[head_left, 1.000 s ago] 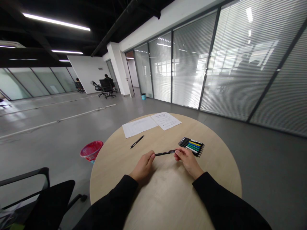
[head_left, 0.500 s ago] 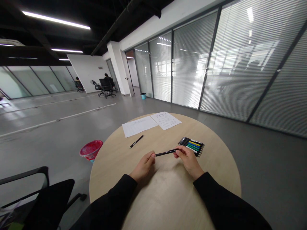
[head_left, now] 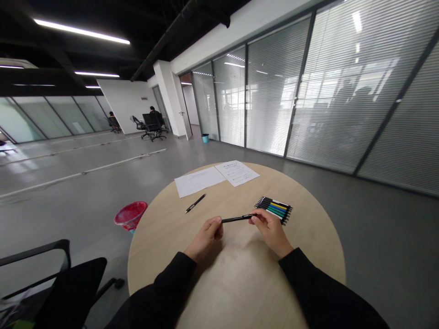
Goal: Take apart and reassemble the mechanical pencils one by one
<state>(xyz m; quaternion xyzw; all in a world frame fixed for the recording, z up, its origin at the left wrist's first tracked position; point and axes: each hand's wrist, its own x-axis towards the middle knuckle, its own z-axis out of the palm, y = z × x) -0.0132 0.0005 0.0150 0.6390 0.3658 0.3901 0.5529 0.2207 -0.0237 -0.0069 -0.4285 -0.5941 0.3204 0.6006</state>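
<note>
Very little is changing over the last second: the person is keeping the black pen (head_left: 236, 219) stretched between both hands above the round table (head_left: 236, 288), and only the fingers are shifting slightly. The left hand (head_left: 204, 236) is pinching one end between thumb and curled fingers, and the right hand (head_left: 270, 230) is gripping the other end, its fingertips covering the tip there. The clip is showing a little more plainly than half a second ago, so the pen is perhaps being rolled slightly, though the shift is too small to be sure of. As a judgement, this is leaving the work at the same stage: the pen is being handled, and neither hand is letting go.

Nothing else on the table is moving. The row of pens (head_left: 277, 208), with black, white, yellow, blue and green showing, is lying just beyond the right hand, which is partly hiding it; whether they are touching, the view is not telling. The loose pen (head_left: 195, 203) is lying by itself beyond the left hand, slanting toward two sheets of paper (head_left: 238, 173), which are resting side by side near the far edge.
</note>
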